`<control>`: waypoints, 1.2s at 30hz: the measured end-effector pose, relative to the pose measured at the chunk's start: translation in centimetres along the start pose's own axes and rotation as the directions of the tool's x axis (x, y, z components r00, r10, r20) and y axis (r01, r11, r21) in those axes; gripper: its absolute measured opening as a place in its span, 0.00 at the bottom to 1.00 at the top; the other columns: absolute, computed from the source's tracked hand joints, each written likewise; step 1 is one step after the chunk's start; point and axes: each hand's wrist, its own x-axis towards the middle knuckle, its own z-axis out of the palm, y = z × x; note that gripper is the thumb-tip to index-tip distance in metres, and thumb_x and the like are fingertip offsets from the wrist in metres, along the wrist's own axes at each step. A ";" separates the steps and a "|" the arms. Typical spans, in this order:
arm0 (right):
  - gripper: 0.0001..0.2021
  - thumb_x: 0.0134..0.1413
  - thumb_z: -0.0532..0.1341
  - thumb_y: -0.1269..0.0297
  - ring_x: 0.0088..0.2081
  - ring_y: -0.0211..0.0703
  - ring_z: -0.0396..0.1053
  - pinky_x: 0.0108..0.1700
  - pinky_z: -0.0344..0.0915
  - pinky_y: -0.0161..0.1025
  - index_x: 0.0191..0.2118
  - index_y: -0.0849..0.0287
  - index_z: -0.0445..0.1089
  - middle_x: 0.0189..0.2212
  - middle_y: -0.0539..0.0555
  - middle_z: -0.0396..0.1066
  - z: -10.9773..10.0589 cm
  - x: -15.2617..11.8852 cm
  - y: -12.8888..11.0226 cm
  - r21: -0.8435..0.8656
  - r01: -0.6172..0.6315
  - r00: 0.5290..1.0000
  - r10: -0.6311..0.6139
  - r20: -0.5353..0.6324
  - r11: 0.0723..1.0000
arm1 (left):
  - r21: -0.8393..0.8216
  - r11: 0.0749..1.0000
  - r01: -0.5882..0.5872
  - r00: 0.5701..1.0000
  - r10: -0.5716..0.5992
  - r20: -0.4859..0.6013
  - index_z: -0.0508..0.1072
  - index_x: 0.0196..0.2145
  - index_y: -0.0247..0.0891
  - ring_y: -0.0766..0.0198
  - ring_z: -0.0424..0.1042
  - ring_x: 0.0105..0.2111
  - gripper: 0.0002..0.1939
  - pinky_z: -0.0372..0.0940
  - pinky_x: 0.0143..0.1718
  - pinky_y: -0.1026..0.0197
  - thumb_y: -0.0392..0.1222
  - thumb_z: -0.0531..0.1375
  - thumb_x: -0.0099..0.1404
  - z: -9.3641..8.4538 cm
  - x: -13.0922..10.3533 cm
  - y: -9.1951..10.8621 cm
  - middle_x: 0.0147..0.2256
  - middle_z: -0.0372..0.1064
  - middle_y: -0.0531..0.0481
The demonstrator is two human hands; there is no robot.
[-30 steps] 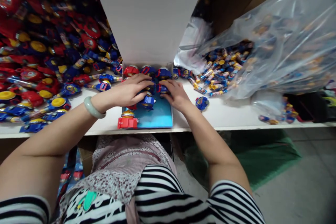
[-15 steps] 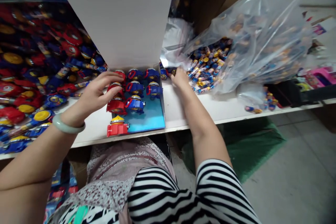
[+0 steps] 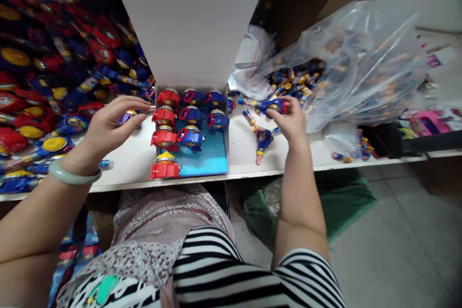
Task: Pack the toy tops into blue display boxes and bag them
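left hand (image 3: pixel 108 127) is curling loosely over a blue toy (image 3: pixel 127 117) beside the tray (image 3: pixel 207 159); right hand (image 3: pixel 290 122) is pinching a blue launcher (image 3: pixel 269 105)

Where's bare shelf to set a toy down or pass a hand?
Bare shelf between the left hand and the box. Blue floor in the box's front right is free. Bare strip from below the right hand to the bag, bar one loose toy. Crowded: the toy pile far left and the bag's mouth.

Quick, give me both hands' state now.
Left hand: closed on a blue toy.
Right hand: closed on a blue launcher toy.
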 end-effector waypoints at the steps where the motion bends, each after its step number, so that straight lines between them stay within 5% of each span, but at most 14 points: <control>1: 0.27 0.49 0.63 0.57 0.49 0.51 0.71 0.54 0.69 0.53 0.55 0.55 0.63 0.50 0.57 0.70 -1.5 -1.4 -0.4 0.072 0.037 0.998 -0.033 -0.046 0.997 | -0.002 1.000 0.015 1.000 -0.015 -0.007 0.78 0.42 0.53 0.56 0.75 0.44 0.10 0.72 0.50 0.46 0.42 0.64 0.62 -0.1 -0.4 -0.1 0.43 0.77 0.54; 4: 0.28 0.55 0.62 0.57 0.58 0.55 0.67 0.61 0.64 0.56 0.61 0.50 0.60 0.60 0.60 0.63 -4.1 -5.8 -3.4 0.191 0.227 0.966 -0.196 -0.171 0.955 | 0.001 1.000 0.028 0.999 -0.028 -0.037 0.78 0.42 0.51 0.57 0.75 0.44 0.09 0.72 0.49 0.47 0.43 0.65 0.63 -0.3 -1.4 0.6 0.43 0.77 0.52; 6: 0.28 0.57 0.63 0.60 0.62 0.56 0.64 0.64 0.62 0.57 0.63 0.46 0.59 0.61 0.60 0.62 -3.7 -8.6 -6.4 0.207 0.365 0.928 -0.336 -0.160 0.908 | 0.000 1.000 -0.022 0.999 0.022 -0.037 0.78 0.43 0.48 0.57 0.75 0.44 0.09 0.71 0.49 0.48 0.43 0.64 0.64 -0.2 -1.7 1.9 0.43 0.77 0.50; 11: 0.31 0.61 0.59 0.68 0.62 0.55 0.64 0.61 0.68 0.58 0.66 0.40 0.53 0.61 0.58 0.60 2.3 -13.2 -12.3 0.225 0.558 0.775 -0.599 0.202 0.799 | 0.049 0.998 -0.045 0.996 0.041 0.075 0.76 0.42 0.43 0.57 0.75 0.48 0.08 0.70 0.52 0.49 0.45 0.60 0.68 0.5 -2.1 4.8 0.43 0.77 0.46; 16: 0.34 0.63 0.56 0.71 0.63 0.54 0.62 0.60 0.70 0.57 0.69 0.39 0.46 0.63 0.60 0.56 5.5 -14.3 -13.5 0.190 0.610 0.718 -0.638 0.277 0.769 | 0.111 0.993 0.047 0.997 -0.053 0.056 0.75 0.41 0.42 0.56 0.73 0.49 0.11 0.68 0.55 0.48 0.49 0.58 0.68 -0.9 -3.6 4.3 0.44 0.76 0.46; 23: 0.37 0.62 0.57 0.72 0.60 0.55 0.67 0.50 0.77 0.53 0.70 0.34 0.46 0.64 0.60 0.56 5.8 -14.5 -13.6 0.167 0.696 0.633 -0.707 0.315 0.698 | 0.230 0.933 0.276 0.960 -0.255 -0.116 0.74 0.42 0.40 0.58 0.72 0.44 0.12 0.68 0.51 0.53 0.48 0.57 0.67 -5.0 -8.3 -1.0 0.43 0.74 0.45; 26: 0.35 0.64 0.56 0.68 0.55 0.55 0.71 0.44 0.79 0.52 0.70 0.32 0.46 0.62 0.60 0.59 7.5 -14.3 -12.6 0.163 0.698 0.603 -0.695 0.393 0.697 | 0.310 0.831 0.461 0.885 -0.408 -0.224 0.74 0.42 0.37 0.59 0.71 0.42 0.12 0.68 0.48 0.56 0.45 0.56 0.67 -8.6 -10.6 -4.5 0.41 0.73 0.45; 30: 0.34 0.64 0.55 0.60 0.57 0.62 0.69 0.49 0.76 0.64 0.72 0.35 0.43 0.60 0.62 0.62 7.7 -13.3 -12.6 0.149 0.688 0.604 -0.675 0.424 0.710 | 0.400 0.636 0.660 0.751 -0.565 -0.340 0.74 0.41 0.35 0.57 0.70 0.43 0.10 0.66 0.50 0.55 0.41 0.58 0.64 -12.6 -11.1 -8.8 0.42 0.72 0.43; 33: 0.33 0.60 0.56 0.49 0.53 0.67 0.72 0.48 0.74 0.68 0.70 0.29 0.48 0.56 0.60 0.67 5.2 -10.9 -15.9 0.083 0.733 0.576 -0.681 0.453 0.675 | 0.492 0.576 0.653 0.747 -0.596 -0.294 0.76 0.41 0.33 0.53 0.68 0.46 0.10 0.64 0.54 0.51 0.38 0.59 0.63 -13.6 -8.7 -11.5 0.42 0.71 0.40; 36: 0.24 0.60 0.55 0.47 0.51 0.63 0.73 0.49 0.73 0.62 0.62 0.25 0.60 0.52 0.55 0.73 5.2 -7.0 -22.2 0.058 0.768 0.545 -0.697 0.465 0.638 | 0.600 0.468 0.649 0.736 -0.586 -0.339 0.76 0.45 0.31 0.49 0.66 0.52 0.14 0.61 0.57 0.48 0.32 0.54 0.65 -15.4 -5.9 -13.7 0.47 0.70 0.37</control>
